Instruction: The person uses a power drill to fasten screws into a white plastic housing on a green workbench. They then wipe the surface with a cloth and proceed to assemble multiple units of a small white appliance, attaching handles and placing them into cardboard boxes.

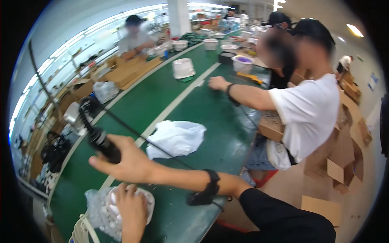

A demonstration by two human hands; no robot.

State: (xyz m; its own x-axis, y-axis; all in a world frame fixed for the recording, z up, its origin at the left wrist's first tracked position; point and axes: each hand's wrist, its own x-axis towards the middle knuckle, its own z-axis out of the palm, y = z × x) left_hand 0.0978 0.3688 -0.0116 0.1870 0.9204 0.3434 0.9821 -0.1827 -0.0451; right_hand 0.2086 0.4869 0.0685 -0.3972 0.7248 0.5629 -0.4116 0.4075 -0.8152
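Observation:
A black electric screwdriver (99, 139) with a coiled cord at its upper end is gripped in my right hand (131, 162), raised over the green work surface on the left. Around my right forearm sits a black strap (207, 188). Below it, my left hand (131, 204) reaches with bent fingers into a white tub (150, 202). Small rounded white parts (112, 208) lie there under the fingertips; whether one is pinched is hidden. Touching the tub is a clear plastic bag (95, 208).
A crumpled white plastic bag (178, 137) lies beyond my right forearm, with a black cable across it. A co-worker (308, 113) sits at right, one arm on the table. White buckets (183, 68) stand farther off. Looped white cable (83, 231) lies near left; cardboard boxes (334, 158) fill the right floor.

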